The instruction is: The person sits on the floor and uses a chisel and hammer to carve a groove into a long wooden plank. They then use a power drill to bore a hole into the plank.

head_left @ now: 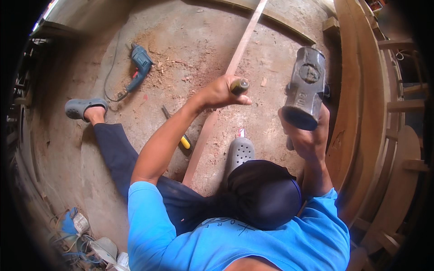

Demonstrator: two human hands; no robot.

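Note:
My left hand [218, 94] is closed round the handle of a chisel [239, 86], whose capped butt end points up toward me. Its blade is hidden under the hand. Beneath lies a long, narrow wooden strip [202, 142], running from near my legs to the far edge. Raised at the right, my right hand [312, 137] grips a hammer [306, 86] with a heavy grey steel head. The head is apart from the chisel, and most of its handle is hidden by the head and my hand.
A blue-green power drill [140, 67] with a cord lies at the far left among wood shavings. A yellow-handled tool [185, 142] rests left of the strip. Long brown planks [357, 90] stand along the right. Tangled wires and bags [101, 248] lie at lower left.

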